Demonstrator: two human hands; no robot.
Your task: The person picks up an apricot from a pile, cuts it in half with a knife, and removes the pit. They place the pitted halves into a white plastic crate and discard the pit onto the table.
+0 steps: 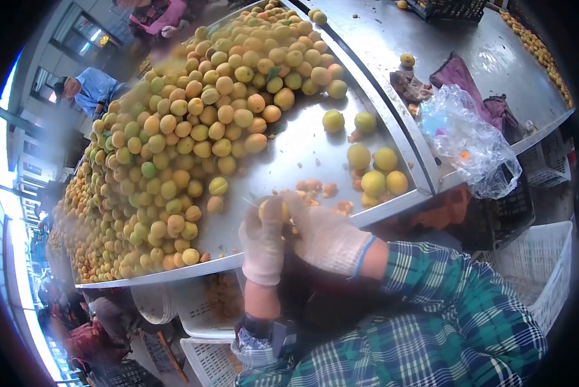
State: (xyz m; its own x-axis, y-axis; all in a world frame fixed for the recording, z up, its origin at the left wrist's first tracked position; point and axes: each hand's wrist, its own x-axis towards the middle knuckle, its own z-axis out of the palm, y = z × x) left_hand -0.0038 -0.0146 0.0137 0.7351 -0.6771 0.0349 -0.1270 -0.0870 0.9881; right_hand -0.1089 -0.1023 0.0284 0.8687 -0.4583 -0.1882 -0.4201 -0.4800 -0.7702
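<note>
My left hand [261, 248] wears a pale knit glove and is closed around a yellow apricot [274, 209] at the table's front edge. My right hand [328, 235], gloved the same with a blue cuff edge, presses its closed fingers against that apricot from the right. Both thumbs and some fingertips are partly hidden. Just beyond my hands lie several torn orange apricot pieces [310, 186] on the metal table [289, 161]. To their right sits a small group of whole yellow apricots [373, 183].
A large heap of apricots [192, 122] covers the table's left and back. Across a raised metal edge lie a clear plastic bag [473, 142] and purple cloth [460, 80]. White crates [534, 258] stand below at right and left. A person in blue [96, 89] works beyond the heap.
</note>
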